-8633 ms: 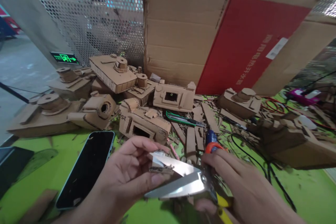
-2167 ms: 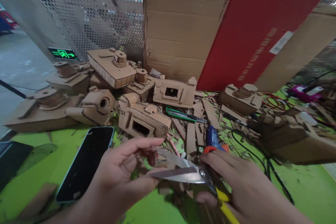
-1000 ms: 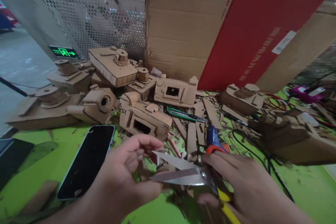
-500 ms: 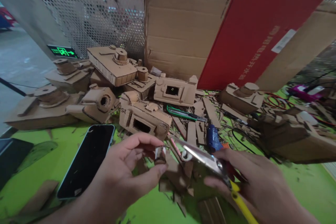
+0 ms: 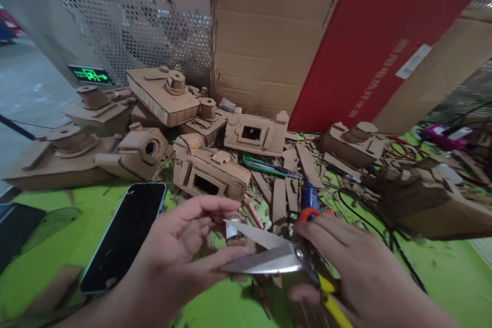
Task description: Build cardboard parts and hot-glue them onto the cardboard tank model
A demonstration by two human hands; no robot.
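Note:
Between the thumb and fingers of my left hand (image 5: 184, 246) is a small cardboard piece (image 5: 235, 233) with a white side. My right hand (image 5: 353, 256) grips a pair of scissors (image 5: 269, 261) with red and yellow handles. The scissor blades are spread apart and point left. One blade tip overlaps the white side of the piece; the other lies by my left thumb. Behind the hands lies a cardboard model (image 5: 209, 171) with a rectangular opening. A blue glue gun (image 5: 310, 196) rests just beyond my right hand, partly hidden by it.
A phone (image 5: 125, 236) lies left of my left hand on the green table (image 5: 207, 312). A green utility knife (image 5: 267, 165) sits among cardboard scraps (image 5: 282, 197). Several cardboard models stand at the back left, with a large cardboard model (image 5: 434, 205) at right. A big cardboard sheet (image 5: 265, 36) stands behind.
The scissors have opened and moved left and down, so their blades now reach the small piece. My left hand stays nearly in place, still pinching it.

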